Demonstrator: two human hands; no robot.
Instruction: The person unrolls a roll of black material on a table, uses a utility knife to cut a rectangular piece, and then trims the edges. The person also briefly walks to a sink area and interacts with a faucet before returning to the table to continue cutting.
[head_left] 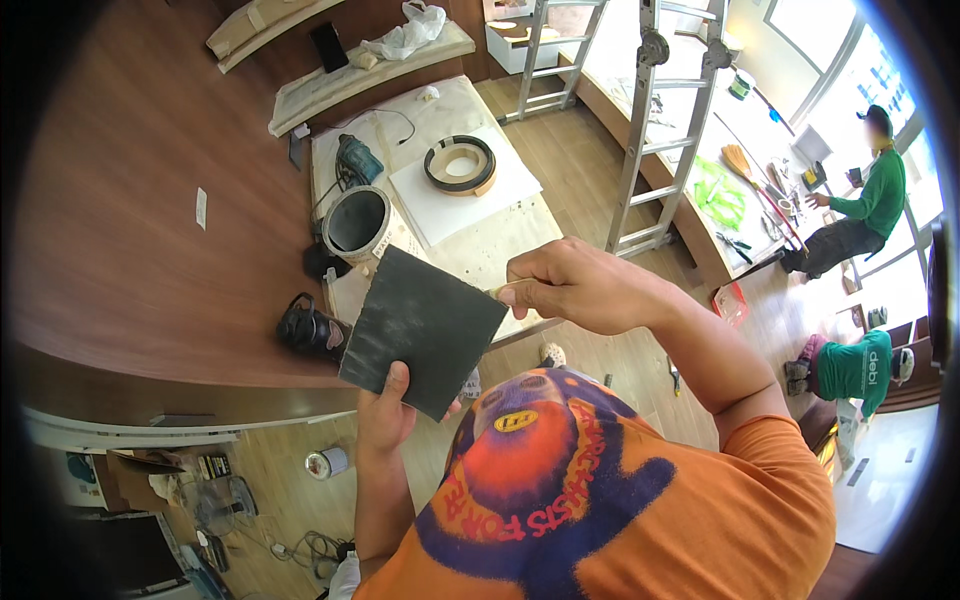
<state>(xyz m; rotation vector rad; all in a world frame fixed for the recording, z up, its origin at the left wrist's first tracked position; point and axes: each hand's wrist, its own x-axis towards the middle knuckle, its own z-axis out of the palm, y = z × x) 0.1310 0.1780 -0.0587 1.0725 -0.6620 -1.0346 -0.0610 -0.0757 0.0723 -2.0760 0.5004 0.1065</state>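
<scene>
A dark grey, nearly square sandpaper sheet with one ragged edge is held up in front of my chest. My left hand grips its lower edge, the thumb lying on the dark face and the other fingers mostly hidden behind. At the opposite corner my right hand is closed in a pinch, thumb against bent fingers. A small pale yellowish bit shows at those fingertips; I cannot tell whether it is the sheet's back or a separate piece. Just beyond the sheet stands an open round tub.
A worktable carries a teal power tool and rolls of edging strip. A black bottle stands beside it. A stepladder rises behind. Two people in green tops are at the right. A can stands on the floor.
</scene>
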